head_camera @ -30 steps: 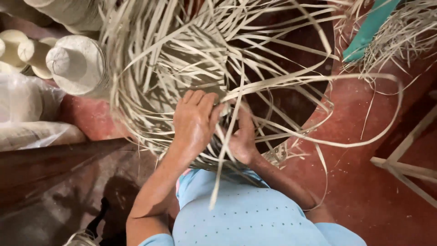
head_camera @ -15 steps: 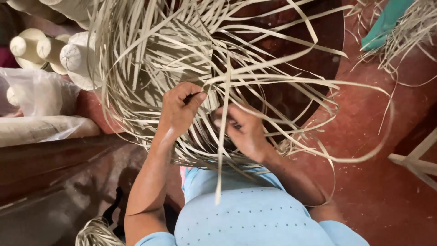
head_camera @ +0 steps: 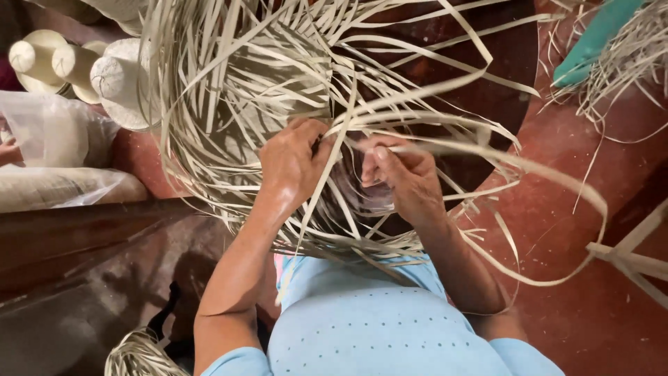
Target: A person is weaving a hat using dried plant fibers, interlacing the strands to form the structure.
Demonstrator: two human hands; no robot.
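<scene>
A half-woven piece of pale straw [head_camera: 278,76] fills the middle of the head view, with several long loose strips fanning out from it. My left hand [head_camera: 292,160] rests on its near edge, fingers curled around strips at the woven rim. My right hand [head_camera: 403,174] is close beside it, pinching one long strip [head_camera: 487,157] that runs off to the right. Both hands are a few centimetres apart over the weave, above my lap in a light blue garment [head_camera: 376,327].
Finished straw hats [head_camera: 115,80] are stacked at the top left, next to clear plastic bags [head_camera: 56,132]. A dark wooden surface [head_camera: 83,237] lies at the left. Red floor [head_camera: 577,209] shows at the right, with loose straw [head_camera: 626,63], a teal object [head_camera: 591,42] and a pale wooden frame [head_camera: 626,257].
My hands have moved apart a little along the weave's edge. The right hand has drawn a long strip out to the right. The view has shifted slightly.
</scene>
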